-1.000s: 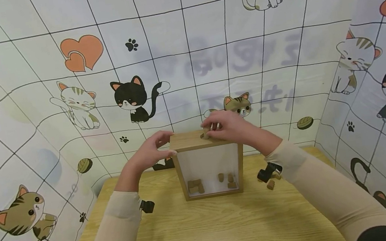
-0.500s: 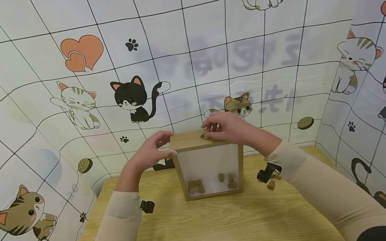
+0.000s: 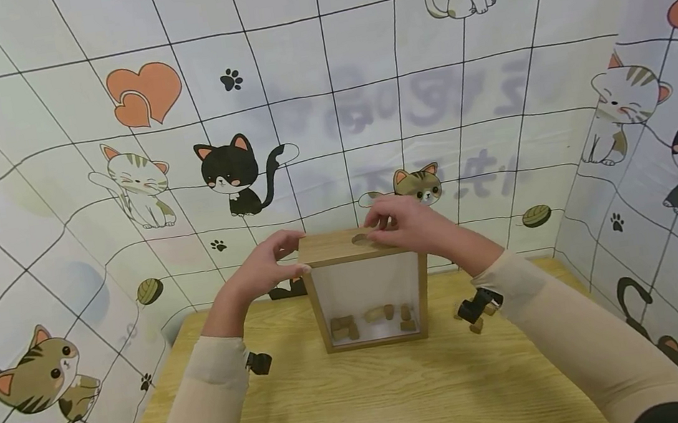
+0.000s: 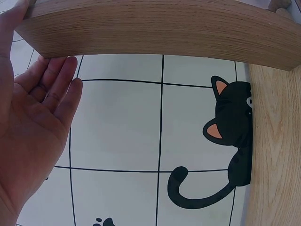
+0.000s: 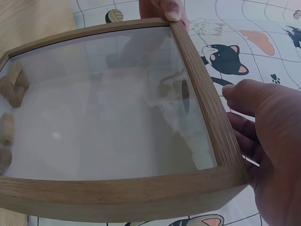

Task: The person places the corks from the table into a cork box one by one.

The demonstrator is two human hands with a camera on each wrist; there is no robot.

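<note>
A shallow wooden box (image 3: 326, 245) with a clear front stands upright on the table, with a round hole (image 3: 359, 239) in its top. Several corks (image 3: 374, 315) lie at the bottom behind the pane. My left hand (image 3: 259, 270) holds the box's top left corner, thumb in front and fingers behind; the left wrist view shows those fingers fairly straight. Beside the hole is my right hand (image 3: 412, 224), its fingers loosely bent. In the right wrist view nothing shows between the right hand's (image 5: 277, 136) thumb and fingers.
More corks (image 3: 476, 326) lie on the wood-grain table (image 3: 366, 403) to the right of the box, partly hidden by the black right wrist camera (image 3: 479, 304). A cat-patterned cloth (image 3: 300, 123) rises close behind the box.
The cork that my right hand pinched at the hole has gone from its fingers, and another cork lies inside the box. My right hand has drawn slightly right; the left hand stays put.
</note>
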